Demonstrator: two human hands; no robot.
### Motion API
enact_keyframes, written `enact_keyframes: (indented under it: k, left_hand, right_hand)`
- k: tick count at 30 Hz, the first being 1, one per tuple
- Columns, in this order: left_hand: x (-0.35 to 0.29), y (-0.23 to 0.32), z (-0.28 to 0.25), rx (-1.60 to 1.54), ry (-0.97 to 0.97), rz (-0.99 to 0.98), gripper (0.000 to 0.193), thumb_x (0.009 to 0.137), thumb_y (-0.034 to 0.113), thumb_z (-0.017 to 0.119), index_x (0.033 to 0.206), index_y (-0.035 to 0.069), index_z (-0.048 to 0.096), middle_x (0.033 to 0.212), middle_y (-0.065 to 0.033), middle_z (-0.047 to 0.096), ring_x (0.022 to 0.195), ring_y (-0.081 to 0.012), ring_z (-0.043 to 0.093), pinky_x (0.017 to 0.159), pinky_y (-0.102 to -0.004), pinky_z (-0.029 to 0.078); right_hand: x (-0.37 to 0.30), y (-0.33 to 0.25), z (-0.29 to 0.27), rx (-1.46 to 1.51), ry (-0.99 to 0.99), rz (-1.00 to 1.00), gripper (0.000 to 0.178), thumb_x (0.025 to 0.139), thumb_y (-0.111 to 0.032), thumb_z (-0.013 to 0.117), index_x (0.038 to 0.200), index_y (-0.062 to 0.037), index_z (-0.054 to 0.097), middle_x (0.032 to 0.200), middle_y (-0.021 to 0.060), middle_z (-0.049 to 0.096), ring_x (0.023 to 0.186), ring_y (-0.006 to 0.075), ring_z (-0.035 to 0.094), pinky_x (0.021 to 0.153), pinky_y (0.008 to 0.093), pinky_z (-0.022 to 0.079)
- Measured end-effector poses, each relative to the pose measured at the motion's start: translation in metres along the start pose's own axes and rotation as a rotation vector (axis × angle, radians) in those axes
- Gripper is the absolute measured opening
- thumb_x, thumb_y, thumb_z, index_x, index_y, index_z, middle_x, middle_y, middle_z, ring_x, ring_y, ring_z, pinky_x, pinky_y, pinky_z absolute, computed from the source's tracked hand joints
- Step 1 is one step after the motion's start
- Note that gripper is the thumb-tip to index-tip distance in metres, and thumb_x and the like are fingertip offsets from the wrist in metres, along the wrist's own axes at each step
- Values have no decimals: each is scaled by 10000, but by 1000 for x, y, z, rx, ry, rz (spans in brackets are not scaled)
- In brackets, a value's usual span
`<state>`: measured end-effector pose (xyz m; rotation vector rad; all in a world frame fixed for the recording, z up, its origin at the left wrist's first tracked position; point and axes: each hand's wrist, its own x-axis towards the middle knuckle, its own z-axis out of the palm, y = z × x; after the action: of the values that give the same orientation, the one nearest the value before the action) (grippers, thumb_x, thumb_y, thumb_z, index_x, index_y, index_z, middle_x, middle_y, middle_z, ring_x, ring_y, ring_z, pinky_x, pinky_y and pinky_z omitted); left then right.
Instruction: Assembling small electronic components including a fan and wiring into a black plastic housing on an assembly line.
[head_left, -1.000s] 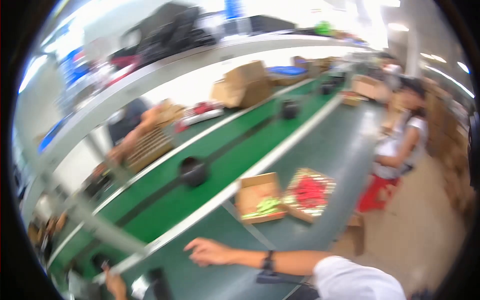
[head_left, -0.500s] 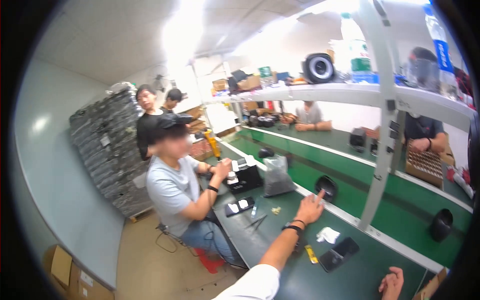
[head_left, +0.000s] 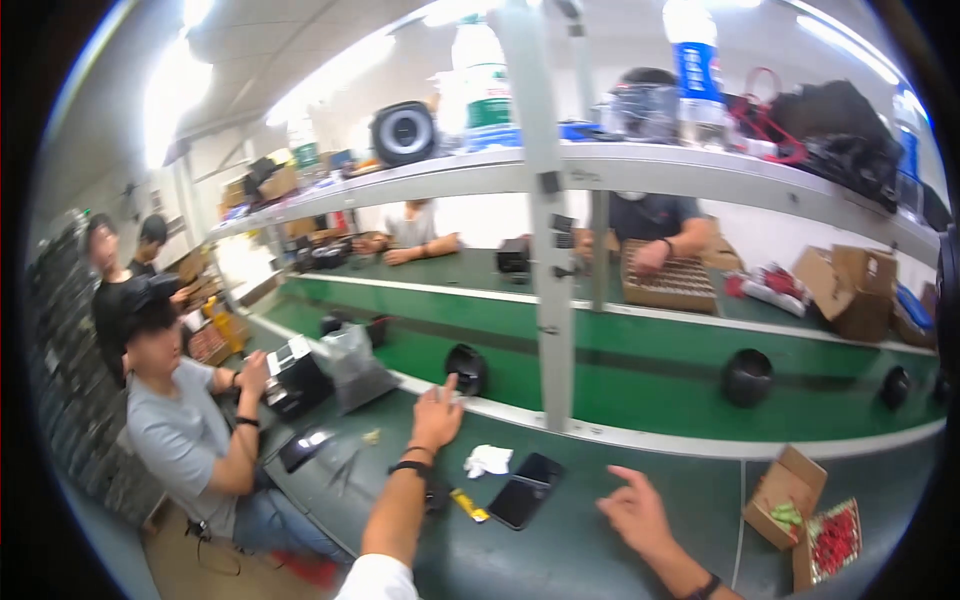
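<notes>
My left hand (head_left: 437, 418) reaches over the white rail with its fingers stretched out. Its fingertips are at the near side of a black bowl-shaped housing (head_left: 466, 368) on the green belt; whether they touch it I cannot tell. Above the dark green bench hovers my right hand (head_left: 637, 515), index finger extended and the other fingers loosely bent, nothing in it. Between my two hands lie a black phone (head_left: 526, 491), a crumpled white tissue (head_left: 488, 460) and a small yellow packet (head_left: 469, 505).
More black housings (head_left: 748, 377) sit on the belt (head_left: 640, 370) to the right. Cartons (head_left: 787, 497) with red and green parts stand at the bench's right. A post (head_left: 545, 230) holds up a loaded shelf (head_left: 690, 155). A co-worker (head_left: 190, 410) sits at left, beside a grey plastic bag (head_left: 360, 370).
My view has swung to the right, bringing the cartons and more housings into sight. The right hand has come farther into view. The left hand stays near the same housing.
</notes>
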<state>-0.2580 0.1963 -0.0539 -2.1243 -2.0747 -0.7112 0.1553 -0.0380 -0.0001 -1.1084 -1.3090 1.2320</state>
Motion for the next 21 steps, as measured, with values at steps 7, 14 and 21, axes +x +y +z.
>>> enact_keyframes:
  k: [7, 14, 21]
  left_hand:
    - [16, 36, 33, -77, -79, 20, 702, 1050, 459, 516, 1687, 308, 262, 1604, -305, 410, 1499, -465, 350, 1238, -553, 256]
    - [10, 16, 20, -24, -56, 3, 687, 1040, 454, 528, 1667, 271, 317, 1571, -307, 455, 1450, -470, 425, 1196, -573, 328]
    - [6, 47, 7, -80, 56, 75, 621, 989, 361, 588, 1561, 151, 470, 1323, -262, 649, 1263, -454, 590, 1081, -577, 470]
  right_hand:
    - [46, 22, -15, 50, 179, -41, 710, 930, -43, 758, 1545, 9, 406, 754, -15, 611, 684, 41, 552, 652, 228, 465]
    - [172, -121, -74, 22, 348, -61, 997, 855, -19, 714, 1685, -136, 173, 816, 7, 574, 613, 94, 479, 526, 258, 424]
    - [145, -69, -107, 532, 308, -61, 865, 939, -46, 661, 1676, -145, 219, 783, -20, 483, 515, 33, 346, 431, 213, 270]
